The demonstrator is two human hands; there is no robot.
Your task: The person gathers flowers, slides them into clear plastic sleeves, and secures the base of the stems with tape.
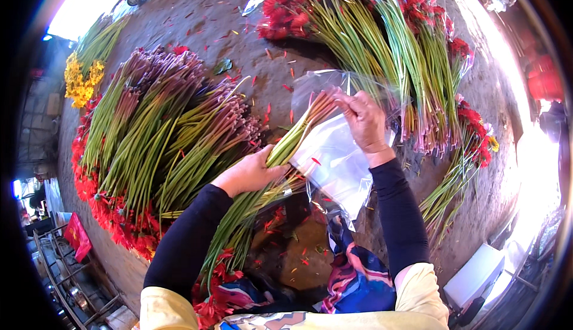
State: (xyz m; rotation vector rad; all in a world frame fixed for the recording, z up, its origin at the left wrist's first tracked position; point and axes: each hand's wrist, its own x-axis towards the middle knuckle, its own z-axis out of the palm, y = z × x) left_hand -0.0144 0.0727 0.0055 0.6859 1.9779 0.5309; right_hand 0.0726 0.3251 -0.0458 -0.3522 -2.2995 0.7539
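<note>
A bunch of long green flower stems [290,143] slants up across the middle. My left hand [253,172] is closed round these stems. Their pinkish cut ends reach my right hand [365,121], whose fingers are pinched together at the tips; the exact grip is partly hidden. Clear plastic sleeves [337,163] lie beneath my right hand and beside the stems. More stems run down below my left hand toward red gerbera-like heads [215,306] near my lap.
A large pile of red flowers [155,133] lies on the left, stems pointing away. Wrapped red bunches [364,37] lie at the far right, with loose flowers [456,180] nearer. Yellow flowers [83,81] sit at the far left. Petals are scattered over the earthen floor [239,7]. A white box [476,275] stands lower right.
</note>
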